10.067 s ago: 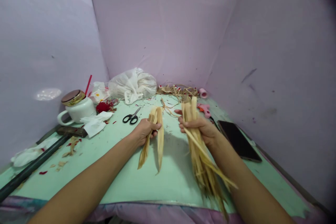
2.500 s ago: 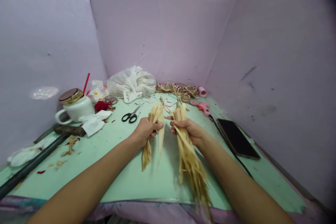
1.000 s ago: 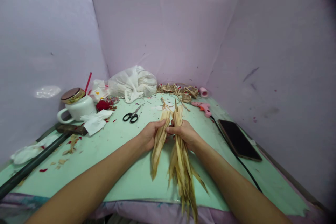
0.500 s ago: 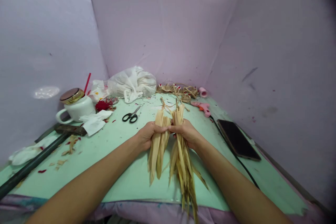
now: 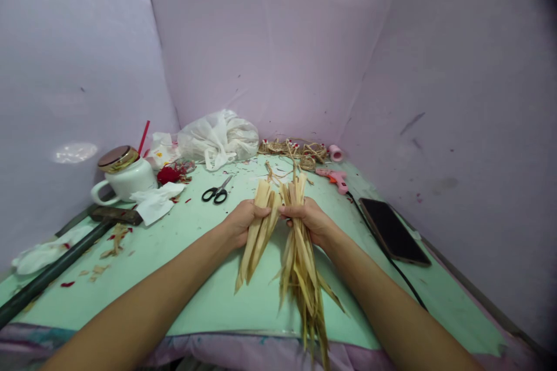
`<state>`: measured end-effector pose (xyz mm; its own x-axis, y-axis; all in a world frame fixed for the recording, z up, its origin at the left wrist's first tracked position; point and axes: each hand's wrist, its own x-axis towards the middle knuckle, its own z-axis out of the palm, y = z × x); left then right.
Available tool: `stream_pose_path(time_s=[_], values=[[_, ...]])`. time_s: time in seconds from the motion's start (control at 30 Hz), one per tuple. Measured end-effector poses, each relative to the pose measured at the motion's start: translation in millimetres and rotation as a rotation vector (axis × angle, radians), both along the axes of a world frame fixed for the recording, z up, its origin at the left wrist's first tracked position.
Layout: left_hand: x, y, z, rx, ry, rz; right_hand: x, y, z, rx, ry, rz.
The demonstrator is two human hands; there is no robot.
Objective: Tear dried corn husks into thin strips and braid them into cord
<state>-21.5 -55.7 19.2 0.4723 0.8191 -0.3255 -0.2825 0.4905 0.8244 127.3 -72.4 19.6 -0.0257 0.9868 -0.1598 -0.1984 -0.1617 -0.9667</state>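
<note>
My left hand point(image 5: 244, 221) is closed around a few flat, pale dried corn husk strips point(image 5: 256, 237), its thumb lying across them. Beside it, my right hand point(image 5: 314, 220) grips a thicker bundle of dried corn husks point(image 5: 304, 266), whose frayed, yellow-brown ends hang down over the table's front edge. Both bunches are held upright, side by side, with the thumbs close together between them. The fingers behind the husks are mostly hidden. Just past the husk tops lies some thin twine point(image 5: 278, 173).
Black-handled scissors point(image 5: 216, 192) lie left of centre. A hammer point(image 5: 115, 215), white lidded mug point(image 5: 134, 178) and tissue point(image 5: 159, 202) are at left. A plastic bag point(image 5: 221, 139) and coiled rope point(image 5: 313, 153) sit at the back. A pink glue gun point(image 5: 337, 178) and phone point(image 5: 394, 232) are at right.
The husks in my left hand have tilted, their lower ends swinging left and up. My thumbs have drawn slightly apart, widening the gap between the two bunches. My right hand stays nearly still.
</note>
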Motion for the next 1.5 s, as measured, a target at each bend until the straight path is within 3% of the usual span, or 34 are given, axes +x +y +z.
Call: stream_pose_path(time_s=[0.1, 0.27, 0.43, 0.67, 0.93, 1.13, 1.5], values=[[0.1, -0.2, -2.8, -0.011, 0.041, -0.059, -1.9, -0.1, -1.8, 0.050, -0.031, 0.051], [0.1, -1.9, -7.1, 0.138, 0.090, -0.084, -6.3, -2.7, -3.5, 0.073, -0.087, 0.085], [1.0, 0.2, -4.9, 0.102, 0.014, 0.001, -0.2, -0.7, -2.4, 0.055, -0.090, 0.073], [2.3, 2.3, -0.7, -0.014, 0.057, 0.133, 9.0, 3.2, 3.5, 0.014, -0.095, 0.053], [1.2, 0.5, 0.6, 0.054, 0.081, 0.120, 7.3, 3.2, 3.9, -0.005, 0.000, -0.040], [2.2, 3.9, -5.1, 0.156, 0.123, 0.278, 3.5, 3.8, -1.4, -0.078, 0.116, -0.018], [6.8, -3.5, -6.4, 0.247, 0.179, 0.257, -5.3, -1.3, -2.3, -0.035, -0.091, -0.017]])
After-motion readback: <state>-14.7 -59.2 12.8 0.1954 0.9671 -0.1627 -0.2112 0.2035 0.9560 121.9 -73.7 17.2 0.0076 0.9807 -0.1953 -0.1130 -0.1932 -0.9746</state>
